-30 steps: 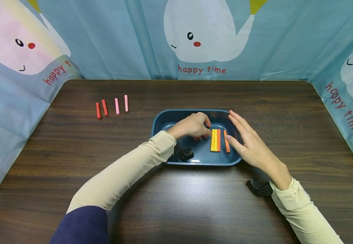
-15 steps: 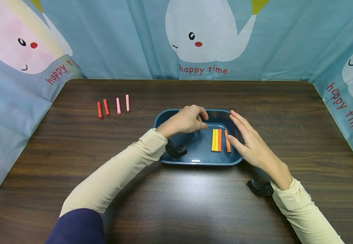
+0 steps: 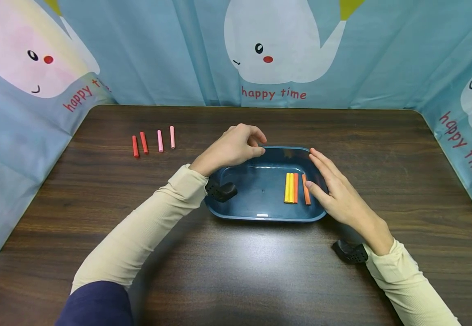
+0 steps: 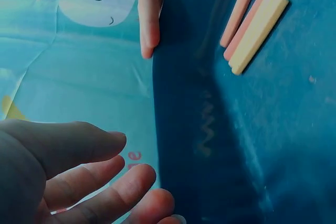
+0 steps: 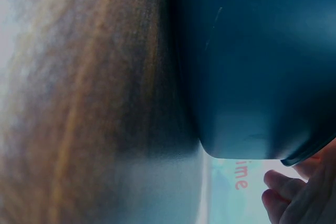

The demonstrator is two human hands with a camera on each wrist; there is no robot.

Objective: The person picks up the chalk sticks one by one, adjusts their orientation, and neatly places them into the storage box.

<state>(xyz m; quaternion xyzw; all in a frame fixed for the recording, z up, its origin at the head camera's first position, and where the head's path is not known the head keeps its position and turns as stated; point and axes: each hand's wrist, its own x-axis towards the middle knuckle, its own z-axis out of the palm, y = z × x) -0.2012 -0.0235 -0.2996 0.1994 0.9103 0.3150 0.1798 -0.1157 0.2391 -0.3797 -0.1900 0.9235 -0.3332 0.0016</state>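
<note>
My left hand (image 3: 236, 146) hovers over the back left rim of a dark blue plastic tray (image 3: 240, 218). In the left wrist view nothing lies between its loosely bent fingers (image 4: 107, 190). Two yellow sticks (image 3: 289, 188) and an orange stick (image 3: 296, 188), chalk-like, lie side by side in the tray's right part. Another orange stick (image 3: 306, 192) lies slightly slanted by the right wall, near my right thumb. My right hand (image 3: 338, 194) rests at the tray's right end, fingers straight along the rim and thumb over the inner side.
On the brown wooden table (image 3: 236, 267), two red sticks (image 3: 139, 145) and two pink sticks (image 3: 166, 139) lie at the back left. A blue curtain (image 3: 158, 54) with whale prints hangs behind the table and along both sides.
My left hand has risen from inside the tray and drawn back to the left, over the far rim. My right hand and the sticks have stayed in place.
</note>
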